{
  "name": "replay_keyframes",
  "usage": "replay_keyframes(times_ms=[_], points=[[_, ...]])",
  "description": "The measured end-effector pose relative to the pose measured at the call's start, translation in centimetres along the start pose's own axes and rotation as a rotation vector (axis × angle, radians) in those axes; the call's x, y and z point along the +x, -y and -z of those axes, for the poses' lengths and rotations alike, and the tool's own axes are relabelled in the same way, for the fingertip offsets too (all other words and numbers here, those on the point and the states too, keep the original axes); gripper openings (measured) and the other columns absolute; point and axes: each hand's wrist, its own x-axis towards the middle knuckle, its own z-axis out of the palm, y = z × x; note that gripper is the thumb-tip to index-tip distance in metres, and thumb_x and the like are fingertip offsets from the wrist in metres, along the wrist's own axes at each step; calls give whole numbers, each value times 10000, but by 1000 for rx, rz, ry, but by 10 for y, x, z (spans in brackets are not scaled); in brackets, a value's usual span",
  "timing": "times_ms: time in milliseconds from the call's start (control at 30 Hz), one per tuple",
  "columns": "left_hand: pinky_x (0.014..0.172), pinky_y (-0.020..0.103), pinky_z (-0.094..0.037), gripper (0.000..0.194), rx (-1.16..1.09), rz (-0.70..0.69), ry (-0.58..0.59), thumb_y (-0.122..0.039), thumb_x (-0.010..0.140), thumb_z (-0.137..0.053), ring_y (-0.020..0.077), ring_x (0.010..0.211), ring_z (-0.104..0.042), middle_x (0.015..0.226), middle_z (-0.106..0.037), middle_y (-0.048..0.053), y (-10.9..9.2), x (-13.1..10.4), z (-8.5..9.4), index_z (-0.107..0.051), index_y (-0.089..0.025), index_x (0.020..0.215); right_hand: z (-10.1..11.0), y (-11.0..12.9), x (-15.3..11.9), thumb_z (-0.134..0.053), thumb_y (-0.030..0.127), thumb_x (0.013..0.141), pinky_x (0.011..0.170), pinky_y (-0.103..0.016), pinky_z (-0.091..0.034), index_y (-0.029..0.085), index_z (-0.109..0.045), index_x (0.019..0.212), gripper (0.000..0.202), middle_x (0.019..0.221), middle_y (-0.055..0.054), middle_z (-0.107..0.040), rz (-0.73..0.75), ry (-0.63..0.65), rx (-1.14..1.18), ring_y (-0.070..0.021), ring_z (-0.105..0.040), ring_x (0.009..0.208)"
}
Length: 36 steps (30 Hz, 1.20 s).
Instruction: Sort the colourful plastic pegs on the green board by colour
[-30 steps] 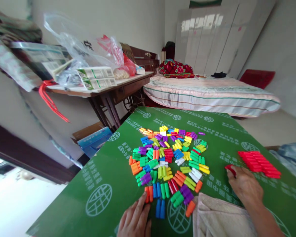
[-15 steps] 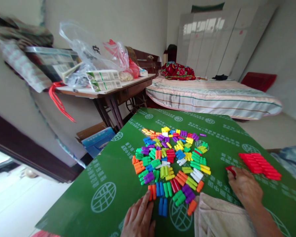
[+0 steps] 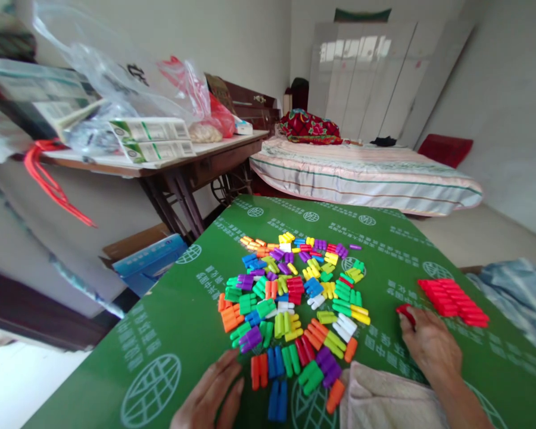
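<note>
On the green table many small bullet-shaped plastic pieces, mostly joined in pairs, lie in a loose spread. My left hand (image 3: pixel 214 390) rests at the near edge of the spread, fingers stretched out and holding nothing. Just right of its fingertips lies an orange pair (image 3: pixel 259 372), with a blue pair (image 3: pixel 277 401) nearer to me. My right hand (image 3: pixel 431 342) pinches a red plastic piece (image 3: pixel 406 314) between thumb and fingers, low over the table; part of the piece is hidden. Beyond that hand, to the right, lies a neat block of red pieces (image 3: pixel 453 302).
A folded beige cloth (image 3: pixel 386 399) lies at the near edge between my hands. At left stands a side table (image 3: pixel 232 149) with plastic bags and boxes (image 3: pixel 154 140). Behind are a bed (image 3: pixel 361 173) and a blue carton (image 3: pixel 149 262) on the floor.
My left hand has moved left, off the orange pair it was touching. My right hand keeps the red piece in about the same place. The view has swung slightly right.
</note>
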Motion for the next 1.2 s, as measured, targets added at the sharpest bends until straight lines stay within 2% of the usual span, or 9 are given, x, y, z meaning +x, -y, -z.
replay_keyframes(times_ms=[167, 267, 333, 467, 567, 767, 967, 1100, 1200], points=[[911, 229, -542, 277, -46, 145, -17, -396, 871, -499, 149, 978, -671, 1091, -702, 25, 57, 28, -4, -643, -233, 1042, -2, -1, -2, -340, 389, 934, 782, -348, -502, 159, -662, 1075, 421, 1071, -132, -659, -6, -51, 99, -254, -621, 960], [927, 288, -541, 366, -65, 363, 90, -458, 858, -454, 192, 989, -667, 1089, -699, 81, 97, 47, -22, -671, -183, 963, 0, 1, -2, -344, 413, 924, 782, -345, -511, 186, -668, 1040, 412, 1085, -117, -664, -2, -89, 161, -245, -631, 948], [992, 355, -505, 428, -43, 500, 206, -467, 838, -435, 239, 1087, -626, 1175, -660, 133, 120, 63, -37, -662, -140, 995, 5, 5, 1, -352, 419, 917, 767, -333, -516, 201, -676, 1005, 400, 1067, -103, -674, 15, -105, 200, -230, -642, 905], [1052, 456, -436, 455, 80, 551, 355, -424, 832, -372, 305, 1214, -529, 1292, -577, 176, 150, 101, -64, -642, -119, 1034, 22, 20, 16, -386, 405, 900, 818, -357, -509, 171, -687, 987, 390, 1035, -120, -689, 102, -169, 223, -247, -643, 904], [1106, 454, -364, 489, 152, 535, 436, -399, 865, -335, 312, 1296, -442, 1345, -515, 206, 158, 132, -78, -599, -64, 1104, 37, 40, 38, -400, 369, 903, 818, -344, -502, 184, -684, 1019, 358, 1065, -105, -689, 139, -144, 234, -235, -642, 915], [1063, 598, -315, 712, 173, 624, 449, -537, 911, -147, 428, 1342, -308, 1396, -361, 309, 157, 174, -100, -447, 28, 1223, 49, 94, 106, -453, 243, 894, 893, -301, -461, 208, -645, 1144, 317, 1190, -72, -644, 255, 105, 272, -201, -594, 1059], [1037, 627, -304, 735, 186, 652, 459, -586, 892, -60, 442, 1304, -345, 1317, -428, 277, 153, 182, -109, -468, -26, 1135, 28, 130, 154, -515, 198, 863, 924, -300, -442, 210, -599, 1207, 354, 1222, -75, -603, 324, 218, 251, -201, -553, 1124], [1046, 601, -313, 669, 224, 679, 491, -587, 889, -94, 413, 1305, -357, 1315, -444, 231, 157, 183, -110, -469, -80, 1114, 15, 135, 161, -492, 162, 865, 892, -303, -451, 219, -574, 1233, 381, 1161, -82, -623, 325, 246, 237, -196, -576, 1068], [1018, 613, -333, 607, 242, 694, 465, -581, 880, -148, 406, 1261, -397, 1263, -480, 208, 170, 181, -118, -497, -109, 1035, 11, 133, 163, -453, 160, 877, 876, -298, -455, 226, -574, 1235, 383, 1152, -77, -621, 322, 223, 254, -193, -577, 1052]])
